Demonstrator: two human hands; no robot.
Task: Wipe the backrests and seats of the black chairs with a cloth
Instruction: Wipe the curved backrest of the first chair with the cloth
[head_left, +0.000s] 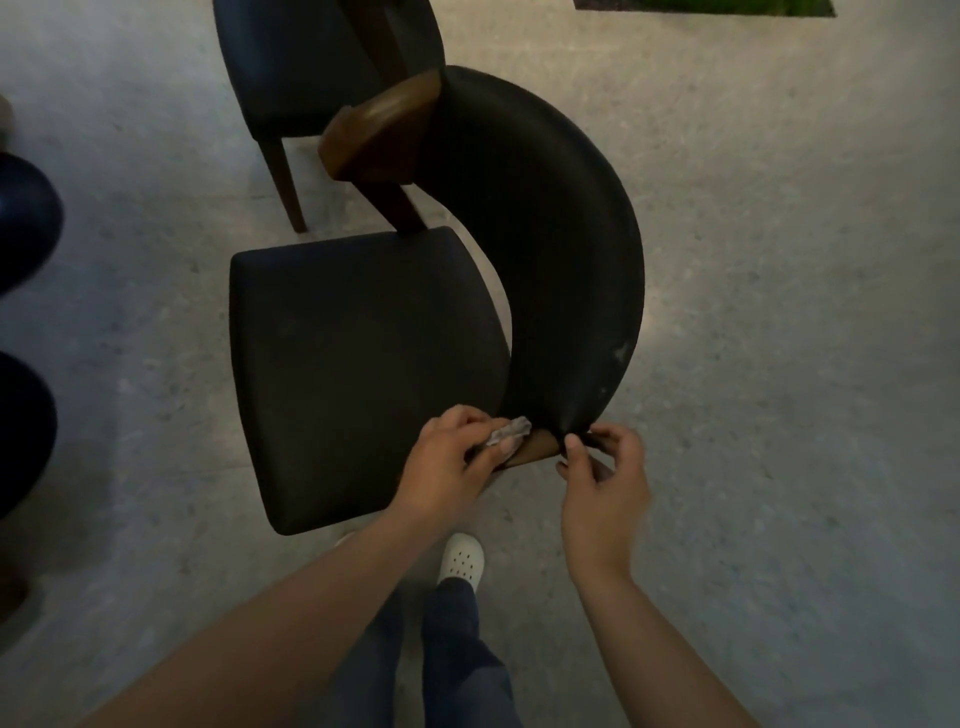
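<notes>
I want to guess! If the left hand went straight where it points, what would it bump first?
Likely the backrest, just past the cloth the left hand holds; depth unclear.

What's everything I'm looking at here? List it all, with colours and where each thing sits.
Seat: one, black, centre.
Backrest: one, black, curved, right of the seat.
Wooden armrest end: one, brown, at the backrest's far end.
Second chair: one, black with brown legs, top.
Dark rounded shapes: two, left edge, cut off; cannot tell what they are.
Cloth: one, pale grey, crumpled, at the backrest's near end.
Floor: grey, speckled, all around.
Green patch: one, top edge.
Shoe: one, white, below the seat.
Trousers: blue, bottom centre.
Left hand: holds the cloth.
Right hand: pinches the backrest's near end.
</notes>
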